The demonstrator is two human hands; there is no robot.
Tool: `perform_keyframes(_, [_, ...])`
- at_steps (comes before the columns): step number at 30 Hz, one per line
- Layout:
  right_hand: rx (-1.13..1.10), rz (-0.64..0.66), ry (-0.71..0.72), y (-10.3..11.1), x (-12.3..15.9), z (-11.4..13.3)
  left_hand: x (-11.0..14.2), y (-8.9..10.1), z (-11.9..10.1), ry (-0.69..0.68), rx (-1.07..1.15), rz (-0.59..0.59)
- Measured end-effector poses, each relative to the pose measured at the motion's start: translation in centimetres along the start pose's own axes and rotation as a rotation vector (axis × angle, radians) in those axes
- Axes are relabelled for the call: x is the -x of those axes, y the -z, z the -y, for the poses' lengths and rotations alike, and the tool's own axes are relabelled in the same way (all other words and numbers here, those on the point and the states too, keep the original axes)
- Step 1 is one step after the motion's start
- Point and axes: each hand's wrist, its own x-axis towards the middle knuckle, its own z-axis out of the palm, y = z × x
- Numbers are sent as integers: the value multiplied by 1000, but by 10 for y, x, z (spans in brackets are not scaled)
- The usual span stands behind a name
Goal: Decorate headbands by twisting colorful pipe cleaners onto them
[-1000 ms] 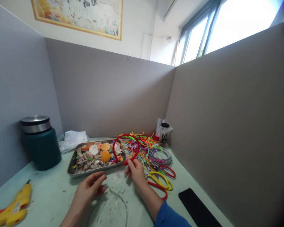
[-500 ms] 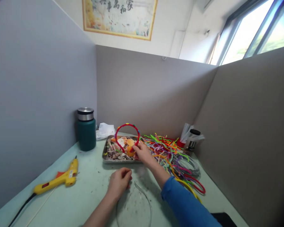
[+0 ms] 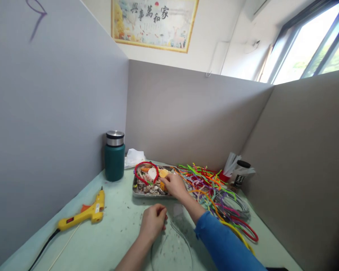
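My right hand (image 3: 175, 185) reaches over the metal tray (image 3: 142, 195), fingers pinched at the right side of a red fuzzy headband (image 3: 136, 174). Small coloured bits dot the headband, which lies low and tilted over the tray's left half. Seashells (image 3: 152, 173) and small stones fill the tray beneath it. Nearer to me, my left hand (image 3: 153, 221) rests closed above the table, thumb against the curled fingers. Whatever it may hold is hidden; a little red shows by its fingertips. Just beside and below it, a thin grey wire hoop (image 3: 190, 246) lies on the tabletop.
On the left lies a yellow glue gun (image 3: 86, 213) with its cord. Behind it stands a green flask (image 3: 114, 162), near white tissue (image 3: 135, 156). Right of the tray spreads a pile of coloured pipe cleaners (image 3: 203, 184), with a black-lidded jar (image 3: 239, 175) behind. Grey partitions (image 3: 192, 109) enclose the table.
My right hand has lowered the red headband from upright to a tilted position, further left over the tray. My left hand keeps its closed pose. The whole view has shifted slightly.
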Motion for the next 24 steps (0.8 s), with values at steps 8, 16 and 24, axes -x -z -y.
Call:
perform_keyframes(8, [121, 32, 48, 36, 136, -48, 7, 14, -16, -96, -292, -46])
perform_keyframes(16, [282, -2, -12, 29, 187, -44, 29, 16, -25, -276, -608, 119])
perform_keyframes(24, [295, -18, 19, 30, 174, -48, 24, 11, -20, -304, -644, 114])
